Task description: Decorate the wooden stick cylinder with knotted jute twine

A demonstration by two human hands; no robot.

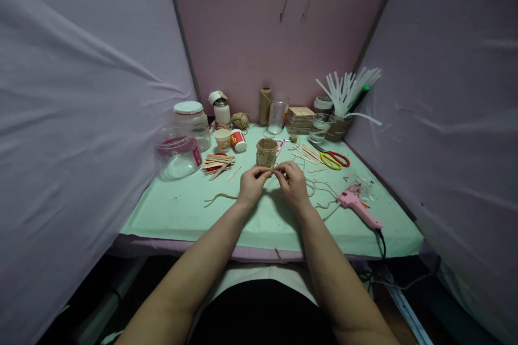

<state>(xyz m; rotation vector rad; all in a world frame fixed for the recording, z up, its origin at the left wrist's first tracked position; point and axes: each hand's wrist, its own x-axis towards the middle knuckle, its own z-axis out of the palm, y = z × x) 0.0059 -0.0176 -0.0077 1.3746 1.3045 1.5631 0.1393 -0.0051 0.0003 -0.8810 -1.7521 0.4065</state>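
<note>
My left hand (252, 185) and my right hand (293, 183) meet at the middle of the table. Both are closed in a pinch, fingertips nearly touching, on a piece of jute twine (222, 195). One end of it trails out to the left of my left hand. Just beyond my fingertips stands a small twine-wrapped cup (267, 153), upright, with a braided rim. What exactly the fingertips form with the twine is too small to make out. Loose strands of twine (324, 183) curl on the table to the right of my right hand.
To the right lie a pink glue gun (358, 209), scissors (334, 160) and wooden sticks (307, 153). On the left are more sticks (218, 163), paper cups (238, 140) and clear jars (178, 159). Glue sticks (343, 91) fan out from a pot at the back right.
</note>
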